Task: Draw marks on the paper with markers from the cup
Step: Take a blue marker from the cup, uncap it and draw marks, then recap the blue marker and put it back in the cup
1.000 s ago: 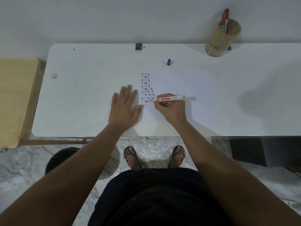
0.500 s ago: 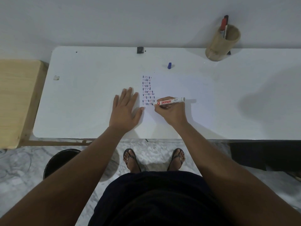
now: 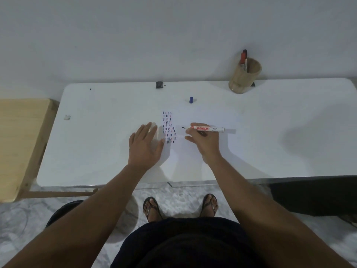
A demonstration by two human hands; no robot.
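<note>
A white sheet of paper (image 3: 202,149) lies on the white table (image 3: 96,132), with a narrow block of small dark and red marks (image 3: 169,127) on its left part. My left hand (image 3: 144,146) lies flat with fingers apart just left of the marks. In my right hand (image 3: 205,141) is a white marker with a red label (image 3: 207,129), lying level, its uncapped tip pointing left and just right of the marks. A tan cup (image 3: 245,76) at the back right holds a red marker (image 3: 243,57) and another pen.
A blue marker cap (image 3: 191,100) stands behind the paper. A small black object (image 3: 159,84) sits at the table's back edge and a small white scrap (image 3: 67,117) at the left. A wooden surface (image 3: 21,144) adjoins the table's left side. A wall rises behind.
My right hand has moved the marker to the right, so its tip has left the marks. The camera has tilted, so the table sits lower in view. My left hand stays flat.
</note>
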